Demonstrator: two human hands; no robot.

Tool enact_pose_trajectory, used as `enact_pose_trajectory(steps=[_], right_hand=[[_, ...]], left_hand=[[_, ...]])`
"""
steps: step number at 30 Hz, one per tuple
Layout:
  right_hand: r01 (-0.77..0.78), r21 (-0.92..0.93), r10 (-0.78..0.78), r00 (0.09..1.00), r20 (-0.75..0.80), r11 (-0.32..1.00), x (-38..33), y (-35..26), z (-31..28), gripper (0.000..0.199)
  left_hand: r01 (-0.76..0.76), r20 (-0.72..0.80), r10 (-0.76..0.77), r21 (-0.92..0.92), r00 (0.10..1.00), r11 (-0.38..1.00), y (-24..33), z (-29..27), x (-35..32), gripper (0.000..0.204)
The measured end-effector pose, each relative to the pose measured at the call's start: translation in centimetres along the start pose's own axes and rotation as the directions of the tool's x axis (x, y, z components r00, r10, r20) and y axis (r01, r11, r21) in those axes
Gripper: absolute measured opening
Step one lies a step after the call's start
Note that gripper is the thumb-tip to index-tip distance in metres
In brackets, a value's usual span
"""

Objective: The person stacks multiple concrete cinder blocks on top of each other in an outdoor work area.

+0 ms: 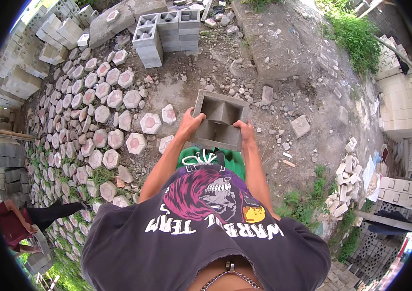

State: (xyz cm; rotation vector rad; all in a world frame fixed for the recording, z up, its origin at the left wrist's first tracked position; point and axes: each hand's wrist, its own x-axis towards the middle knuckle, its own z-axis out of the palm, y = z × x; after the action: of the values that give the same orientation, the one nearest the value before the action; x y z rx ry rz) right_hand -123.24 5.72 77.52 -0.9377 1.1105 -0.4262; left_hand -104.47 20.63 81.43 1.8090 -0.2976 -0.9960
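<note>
**Block lifted, not yet set down**

I held the hollow concrete block (219, 120) up in front of my chest, my left hand (190, 123) and right hand (245, 130) curled over its near edge. It was grey, rough, with two cavities (open side up). The stacked blocks (167, 30) stood well beyond it, hexagonal pavers (114, 99) to its left

Dark grey sleeveless shirt (206, 237) with a purple skull print, green shorts (232, 162).
</note>
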Motion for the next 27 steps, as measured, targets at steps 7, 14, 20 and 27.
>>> enact_pose_trajectory(steps=[7, 14, 20, 27], right_hand=[[0.007, -0.092, 0.008, 0.988, 0.156, 0.996, 8.3, -7.2, 9.6, 0.084], [-0.032, -0.141, 0.062, 0.975, 0.213, 0.989, 20.5, -12.0, 16.0, 0.088], [0.009, -0.253, 0.051, 0.972, 0.229, 0.967, 32.1, -16.1, 23.2, 0.086], [-0.004, -0.255, 0.081, 0.954, 0.290, 0.967, 40.0, -21.0, 28.8, 0.081]], left_hand=[[0.047, -0.150, -0.055, -0.058, 0.987, 0.997, 2.0, -5.6, 10.0, 0.080], [0.058, -0.244, -0.082, -0.104, 0.966, 0.993, 8.4, -7.6, 19.3, 0.081], [0.061, -0.311, -0.131, -0.224, 0.941, 0.973, 11.3, -10.4, 31.1, 0.077], [0.015, -0.331, -0.097, -0.241, 0.939, 0.970, 16.8, -13.5, 40.2, 0.076]])
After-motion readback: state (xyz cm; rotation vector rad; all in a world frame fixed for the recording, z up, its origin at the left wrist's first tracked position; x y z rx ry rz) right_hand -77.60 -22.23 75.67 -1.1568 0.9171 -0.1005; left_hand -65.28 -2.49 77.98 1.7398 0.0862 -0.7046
